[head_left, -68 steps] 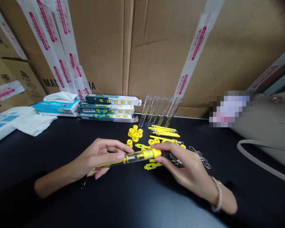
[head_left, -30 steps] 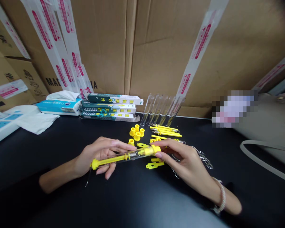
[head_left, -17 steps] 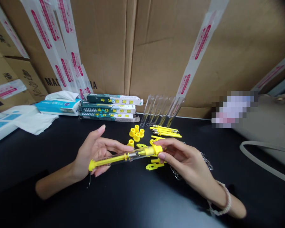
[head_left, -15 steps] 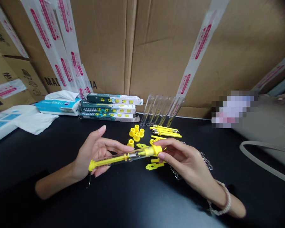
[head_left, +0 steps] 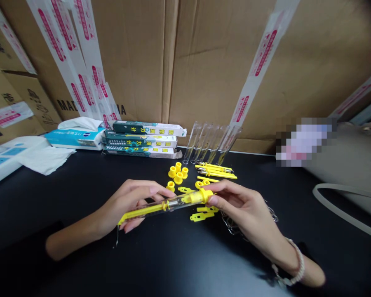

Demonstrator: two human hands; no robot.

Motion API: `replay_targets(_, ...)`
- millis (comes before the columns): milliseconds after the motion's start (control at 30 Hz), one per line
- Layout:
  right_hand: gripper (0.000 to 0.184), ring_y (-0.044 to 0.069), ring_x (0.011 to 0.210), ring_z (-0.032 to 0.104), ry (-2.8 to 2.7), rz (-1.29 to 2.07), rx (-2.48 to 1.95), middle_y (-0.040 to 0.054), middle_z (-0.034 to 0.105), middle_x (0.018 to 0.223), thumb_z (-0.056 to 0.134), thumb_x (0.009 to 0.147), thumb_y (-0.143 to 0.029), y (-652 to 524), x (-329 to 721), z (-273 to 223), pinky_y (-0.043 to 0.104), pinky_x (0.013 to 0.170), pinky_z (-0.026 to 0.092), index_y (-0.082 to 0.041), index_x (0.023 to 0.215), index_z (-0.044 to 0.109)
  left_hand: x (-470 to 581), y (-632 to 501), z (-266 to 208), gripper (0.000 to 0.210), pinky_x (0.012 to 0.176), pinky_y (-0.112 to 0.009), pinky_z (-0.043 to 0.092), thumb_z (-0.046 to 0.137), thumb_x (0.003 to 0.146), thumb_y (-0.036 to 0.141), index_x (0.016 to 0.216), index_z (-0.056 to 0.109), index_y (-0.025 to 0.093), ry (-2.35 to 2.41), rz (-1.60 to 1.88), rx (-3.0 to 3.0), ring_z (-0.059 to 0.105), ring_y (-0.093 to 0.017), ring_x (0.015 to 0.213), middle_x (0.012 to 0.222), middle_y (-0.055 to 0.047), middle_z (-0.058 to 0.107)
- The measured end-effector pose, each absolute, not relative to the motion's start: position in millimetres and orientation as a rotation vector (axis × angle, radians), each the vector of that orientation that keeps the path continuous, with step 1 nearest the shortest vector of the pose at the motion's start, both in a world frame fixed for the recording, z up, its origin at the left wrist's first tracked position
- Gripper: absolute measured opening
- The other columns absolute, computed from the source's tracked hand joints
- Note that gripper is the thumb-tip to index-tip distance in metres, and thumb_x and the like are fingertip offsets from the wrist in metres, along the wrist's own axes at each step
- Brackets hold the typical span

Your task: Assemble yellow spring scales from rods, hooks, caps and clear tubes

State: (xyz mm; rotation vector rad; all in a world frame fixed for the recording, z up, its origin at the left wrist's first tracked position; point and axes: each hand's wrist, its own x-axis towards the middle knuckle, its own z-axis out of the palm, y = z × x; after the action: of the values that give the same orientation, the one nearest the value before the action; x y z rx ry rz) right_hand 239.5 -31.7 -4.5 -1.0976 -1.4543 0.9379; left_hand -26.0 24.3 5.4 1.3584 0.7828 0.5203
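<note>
A clear-tubed spring scale (head_left: 156,207) is held slantwise above the table, its right end higher. Inside it I see a yellow rod, a metal spring and a yellow insert. My left hand (head_left: 128,201) is closed around the left part of the tube, thumb along the top. At that end a thin metal hook (head_left: 117,237) hangs down. With thumb and fingertips, my right hand (head_left: 249,212) pinches the yellow cap (head_left: 206,195) at the right end. Under and behind the scale lie flat yellow tabs (head_left: 200,216). Metal hooks (head_left: 231,226) are partly hidden by my right hand.
Several yellow caps (head_left: 178,178) and yellow rods with springs (head_left: 218,171) lie beyond my hands. Behind them several clear tubes (head_left: 190,142) lean against a cardboard box (head_left: 200,82). Printed boxes (head_left: 142,141), a tissue pack (head_left: 74,138) and a power strip (head_left: 15,159) are leftward.
My left thumb, raised and apart before, has come down over the tube, closing the hand round it. The scale has shifted slightly right; my right hand keeps its pinch on the cap.
</note>
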Motion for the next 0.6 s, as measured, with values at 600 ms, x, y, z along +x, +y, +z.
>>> replay_targets(600,0.012,0.010,0.080,0.075,-1.244,1.187,-1.044,-0.0011,0.079,0.087,0.083,0.079,-0.030,-34,229,0,0.013,0.074,0.058,-0.027,0.090,0.079,-20,4,9,0.057,0.042,-0.014,0.032,0.063,0.090,0.029,0.145,0.048,0.026,0.750,0.524,1.885,0.044,-0.004,0.047,0.084,0.001,0.068)
